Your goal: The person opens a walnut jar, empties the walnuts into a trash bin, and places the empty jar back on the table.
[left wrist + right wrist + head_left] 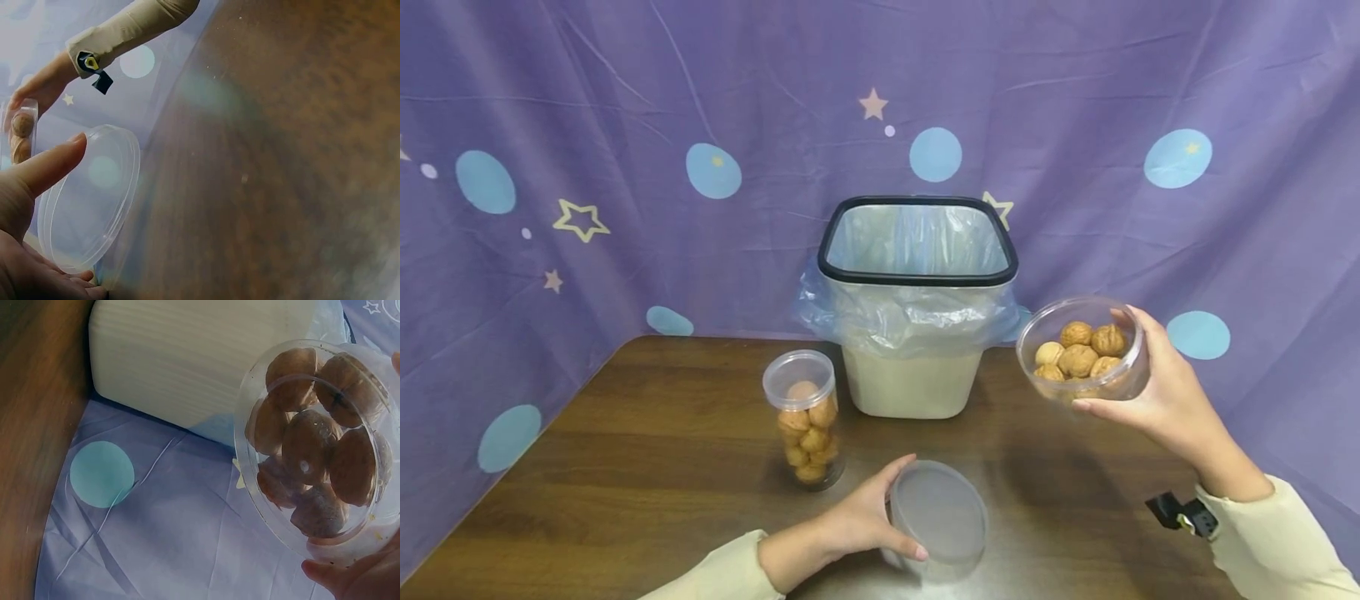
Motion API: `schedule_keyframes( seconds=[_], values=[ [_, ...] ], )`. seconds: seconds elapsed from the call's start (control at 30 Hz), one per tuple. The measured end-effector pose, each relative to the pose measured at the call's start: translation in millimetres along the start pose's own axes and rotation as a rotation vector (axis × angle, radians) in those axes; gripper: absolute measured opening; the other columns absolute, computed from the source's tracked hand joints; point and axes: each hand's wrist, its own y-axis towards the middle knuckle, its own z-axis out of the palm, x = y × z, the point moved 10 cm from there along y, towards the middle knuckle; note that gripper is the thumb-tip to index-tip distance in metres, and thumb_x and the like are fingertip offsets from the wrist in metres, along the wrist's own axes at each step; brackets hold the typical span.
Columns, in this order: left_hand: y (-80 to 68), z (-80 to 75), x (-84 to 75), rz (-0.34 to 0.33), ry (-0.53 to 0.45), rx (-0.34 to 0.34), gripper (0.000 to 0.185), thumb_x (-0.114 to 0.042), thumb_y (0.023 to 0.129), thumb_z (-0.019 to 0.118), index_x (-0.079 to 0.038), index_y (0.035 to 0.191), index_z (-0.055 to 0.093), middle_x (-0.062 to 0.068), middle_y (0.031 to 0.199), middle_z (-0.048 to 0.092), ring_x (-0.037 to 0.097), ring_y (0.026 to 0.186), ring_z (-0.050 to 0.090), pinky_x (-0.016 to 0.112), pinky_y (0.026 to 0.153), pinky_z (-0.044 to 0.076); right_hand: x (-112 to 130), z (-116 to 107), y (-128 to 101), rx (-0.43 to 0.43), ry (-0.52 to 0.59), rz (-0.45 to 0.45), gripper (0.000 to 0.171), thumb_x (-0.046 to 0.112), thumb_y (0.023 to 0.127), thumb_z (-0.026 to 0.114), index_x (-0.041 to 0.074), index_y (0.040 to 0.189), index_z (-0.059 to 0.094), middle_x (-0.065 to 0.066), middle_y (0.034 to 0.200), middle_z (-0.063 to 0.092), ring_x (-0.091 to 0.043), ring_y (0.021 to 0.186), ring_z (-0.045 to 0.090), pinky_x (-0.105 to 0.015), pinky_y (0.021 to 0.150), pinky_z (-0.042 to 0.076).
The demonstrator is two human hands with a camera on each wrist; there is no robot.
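My right hand [1172, 400] grips a clear round plastic tub [244, 456] by its side, raised over the table and tilted. Several walnuts [1078, 361] lie inside, also visible through the plastic in the right wrist view. Low at the front, my left hand [865, 517] holds a second clear round plastic container [94, 200] between thumb and fingers. This one has a frosted, flat top [942, 512], and no walnuts show in it. Left of it stands a tall clear jar [801, 371] with several walnuts [814, 440] inside.
A cream bin [913, 383] with a black rim [917, 280] and a bluish plastic liner [917, 321] stands at the back middle. The brown wooden table [647, 450] meets a purple curtain [775, 100] behind. A dark strap [1183, 515] sits on the right sleeve.
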Motion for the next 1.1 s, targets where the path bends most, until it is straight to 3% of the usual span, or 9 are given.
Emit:
schedule_keyframes(
  seconds=[0.2,0.4,0.6,0.73,1.1],
  values=[
    [0.5,-0.9,-0.9,0.026,0.032,0.005,0.109,-0.005,0.06,0.085,-0.002,0.148,0.02,0.021,0.147,0.033,0.036,0.128,0.038,0.055,0.108,0.027,-8,2,9,0.006,-0.003,0.043,0.111,0.008,0.047,0.093,0.002,0.141,0.033,-0.019,0.133,0.046,-0.017,0.111,0.043,-0.004,0.086,0.026],
    [0.9,-2.2,-1.1,0.041,0.067,-0.021,0.105,-0.006,0.06,0.085,0.001,0.146,0.024,0.021,0.149,0.03,0.046,0.135,0.025,0.055,0.11,0.021,-18,1,16,-0.03,0.02,0.046,0.108,0.004,0.049,0.091,0.002,0.14,0.034,-0.022,0.132,0.047,-0.011,0.111,0.043,-0.003,0.087,0.028],
    [0.2,-2.5,-1.7,0.054,0.072,-0.029,0.102,-0.007,0.061,0.085,0.003,0.145,0.026,0.02,0.148,0.033,0.047,0.135,0.024,0.055,0.111,0.02,-23,3,19,-0.038,0.023,0.05,0.107,0.005,0.05,0.091,0.001,0.14,0.034,-0.023,0.13,0.047,-0.033,0.109,0.044,-0.005,0.087,0.028],
    [0.1,-2.9,-4.6,0.065,0.06,-0.028,0.101,-0.006,0.062,0.084,0.003,0.145,0.026,0.019,0.147,0.034,0.045,0.136,0.023,0.053,0.111,0.018,-25,3,21,-0.037,0.022,0.056,0.107,0.005,0.051,0.09,0.002,0.14,0.033,-0.024,0.131,0.046,-0.035,0.11,0.044,-0.005,0.087,0.027],
    [-5.0,-1.7,-35.0,0.157,0.084,0.029,0.099,-0.007,0.064,0.084,0.002,0.145,0.028,0.02,0.146,0.036,0.035,0.137,0.029,0.048,0.112,0.021,-21,3,36,-0.037,0.016,0.06,0.109,0.008,0.052,0.09,0.001,0.142,0.03,-0.023,0.137,0.043,-0.036,0.116,0.042,-0.006,0.089,0.026]
  ],
)
